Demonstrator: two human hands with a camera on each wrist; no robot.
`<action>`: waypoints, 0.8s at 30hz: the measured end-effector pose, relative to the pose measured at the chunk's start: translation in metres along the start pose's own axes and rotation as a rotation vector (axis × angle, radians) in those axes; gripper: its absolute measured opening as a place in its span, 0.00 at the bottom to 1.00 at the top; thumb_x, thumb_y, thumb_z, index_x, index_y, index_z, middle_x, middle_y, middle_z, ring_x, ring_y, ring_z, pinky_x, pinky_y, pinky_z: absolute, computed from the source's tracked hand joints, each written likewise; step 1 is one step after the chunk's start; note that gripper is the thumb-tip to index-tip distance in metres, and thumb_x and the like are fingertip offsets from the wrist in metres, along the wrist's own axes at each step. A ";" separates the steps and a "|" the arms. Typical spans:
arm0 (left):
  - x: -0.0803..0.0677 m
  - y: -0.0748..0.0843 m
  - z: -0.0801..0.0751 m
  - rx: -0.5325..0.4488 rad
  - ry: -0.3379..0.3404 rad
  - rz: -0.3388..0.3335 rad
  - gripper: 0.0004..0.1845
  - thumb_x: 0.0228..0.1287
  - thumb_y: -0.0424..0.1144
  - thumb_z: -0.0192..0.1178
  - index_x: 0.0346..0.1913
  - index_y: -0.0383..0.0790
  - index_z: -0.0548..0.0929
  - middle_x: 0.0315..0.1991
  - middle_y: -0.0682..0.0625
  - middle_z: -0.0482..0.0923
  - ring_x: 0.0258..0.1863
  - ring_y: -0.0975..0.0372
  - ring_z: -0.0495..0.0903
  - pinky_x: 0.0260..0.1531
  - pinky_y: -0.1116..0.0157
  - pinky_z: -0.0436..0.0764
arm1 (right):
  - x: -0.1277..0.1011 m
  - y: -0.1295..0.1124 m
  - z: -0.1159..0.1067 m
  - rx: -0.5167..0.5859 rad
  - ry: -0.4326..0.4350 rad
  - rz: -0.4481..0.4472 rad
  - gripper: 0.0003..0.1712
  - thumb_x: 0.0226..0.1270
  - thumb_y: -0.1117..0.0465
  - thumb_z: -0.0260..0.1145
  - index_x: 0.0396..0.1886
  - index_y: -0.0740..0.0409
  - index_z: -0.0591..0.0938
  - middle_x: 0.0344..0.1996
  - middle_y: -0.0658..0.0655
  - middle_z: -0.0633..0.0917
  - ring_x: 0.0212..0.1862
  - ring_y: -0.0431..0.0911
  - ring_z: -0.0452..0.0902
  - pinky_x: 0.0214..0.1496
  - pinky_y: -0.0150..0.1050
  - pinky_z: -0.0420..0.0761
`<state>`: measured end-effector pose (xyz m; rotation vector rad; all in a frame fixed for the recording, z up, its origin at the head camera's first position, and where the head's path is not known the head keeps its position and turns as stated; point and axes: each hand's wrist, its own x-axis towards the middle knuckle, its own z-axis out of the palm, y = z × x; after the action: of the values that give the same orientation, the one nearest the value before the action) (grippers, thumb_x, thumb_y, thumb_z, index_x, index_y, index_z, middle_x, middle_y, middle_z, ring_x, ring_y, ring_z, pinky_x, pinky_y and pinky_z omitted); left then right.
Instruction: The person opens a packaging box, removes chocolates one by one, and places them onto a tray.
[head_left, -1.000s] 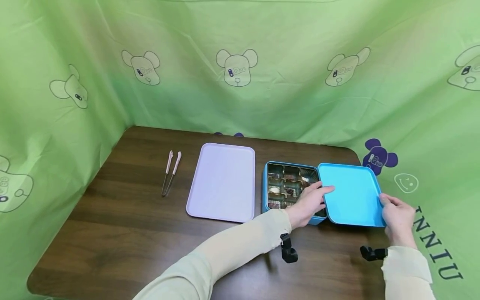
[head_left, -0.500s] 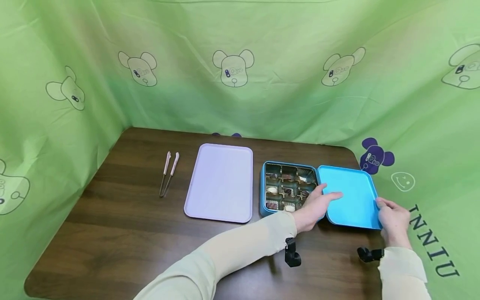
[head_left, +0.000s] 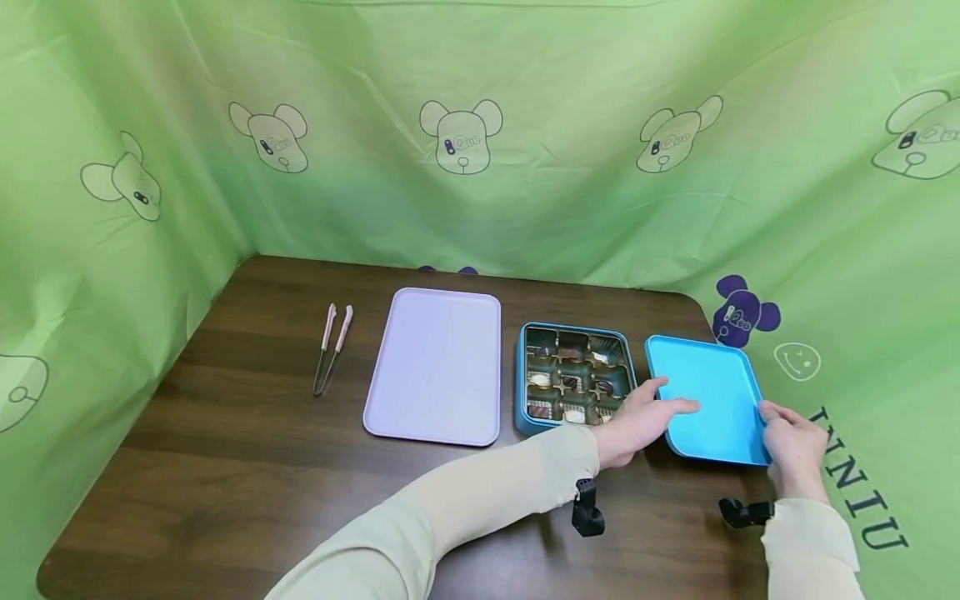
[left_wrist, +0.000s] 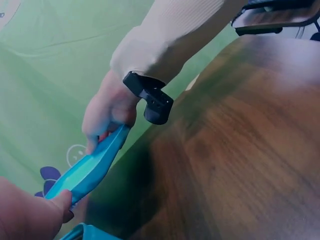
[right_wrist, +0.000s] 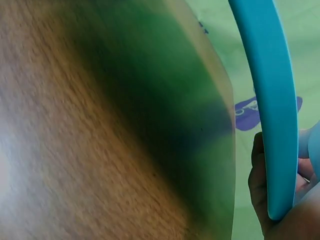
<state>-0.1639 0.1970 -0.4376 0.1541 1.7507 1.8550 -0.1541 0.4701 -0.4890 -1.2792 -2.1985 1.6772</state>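
A blue square lid (head_left: 708, 404), its raised rim facing up, is held between my two hands. The left hand (head_left: 637, 423) pinches its left edge, thumb over the inside. At the opposite edge, the right hand (head_left: 798, 450) grips the rim; the right wrist view shows fingers on both sides of the lid's wall (right_wrist: 280, 120). In the left wrist view, the lid is tilted above the table. Just left of it stands the blue box (head_left: 520, 392), uncovered, with a dark divided insert (head_left: 576, 343) holding small wrapped pieces. My left hand overlaps the box's front right corner.
A lilac tray (head_left: 435, 367) lies left of the box. Farther left are tongs with pink handles (head_left: 342, 329). The brown table (head_left: 247, 467) ends near my right hand, and a green printed curtain (head_left: 555, 208) hangs behind and at both sides.
Both hands have carried the lid slightly to the right, and a gap now shows between it and the box. More of the box's compartments are visible. Tray and tongs stay put.
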 end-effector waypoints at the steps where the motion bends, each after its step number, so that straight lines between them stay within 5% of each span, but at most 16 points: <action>1: 0.001 -0.001 0.001 -0.030 -0.002 -0.009 0.34 0.65 0.48 0.65 0.73 0.51 0.69 0.71 0.58 0.69 0.65 0.61 0.74 0.61 0.63 0.72 | 0.000 0.001 -0.001 0.018 0.003 0.002 0.27 0.74 0.42 0.60 0.70 0.37 0.72 0.63 0.41 0.72 0.74 0.46 0.57 0.77 0.48 0.56; 5: 0.008 -0.004 0.007 -0.144 0.010 -0.045 0.34 0.65 0.45 0.66 0.73 0.48 0.69 0.70 0.53 0.69 0.61 0.54 0.78 0.61 0.60 0.75 | 0.002 0.004 -0.004 0.043 0.000 0.005 0.24 0.72 0.41 0.62 0.65 0.33 0.75 0.57 0.34 0.72 0.76 0.45 0.55 0.78 0.47 0.55; 7: 0.011 -0.005 0.010 -0.168 0.016 -0.065 0.36 0.64 0.44 0.66 0.74 0.47 0.67 0.71 0.52 0.67 0.62 0.51 0.78 0.62 0.58 0.74 | 0.003 0.005 -0.004 0.031 0.004 0.011 0.23 0.72 0.41 0.62 0.65 0.32 0.75 0.64 0.39 0.72 0.77 0.46 0.54 0.77 0.46 0.56; 14: 0.022 0.000 0.018 -0.080 0.067 -0.130 0.43 0.61 0.46 0.68 0.77 0.50 0.59 0.74 0.55 0.61 0.72 0.58 0.64 0.67 0.56 0.67 | 0.008 0.002 0.003 -0.101 0.029 -0.029 0.28 0.76 0.43 0.56 0.72 0.44 0.71 0.78 0.56 0.59 0.77 0.53 0.52 0.77 0.48 0.57; 20: 0.030 0.013 0.038 -0.027 0.123 -0.243 0.44 0.57 0.51 0.69 0.74 0.50 0.61 0.68 0.51 0.67 0.64 0.57 0.69 0.63 0.53 0.70 | 0.013 0.005 0.003 -0.178 0.108 -0.095 0.28 0.75 0.43 0.57 0.68 0.50 0.76 0.60 0.49 0.79 0.75 0.55 0.60 0.75 0.45 0.61; 24: 0.034 0.016 0.047 0.011 0.180 -0.295 0.45 0.55 0.51 0.69 0.73 0.47 0.61 0.66 0.48 0.68 0.61 0.55 0.69 0.61 0.51 0.71 | 0.014 0.009 0.005 -0.207 0.127 -0.124 0.30 0.75 0.45 0.57 0.68 0.57 0.76 0.54 0.50 0.82 0.73 0.57 0.62 0.74 0.46 0.63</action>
<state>-0.1759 0.2548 -0.4267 -0.2620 1.7922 1.6861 -0.1600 0.4759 -0.5040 -1.2252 -2.3694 1.3166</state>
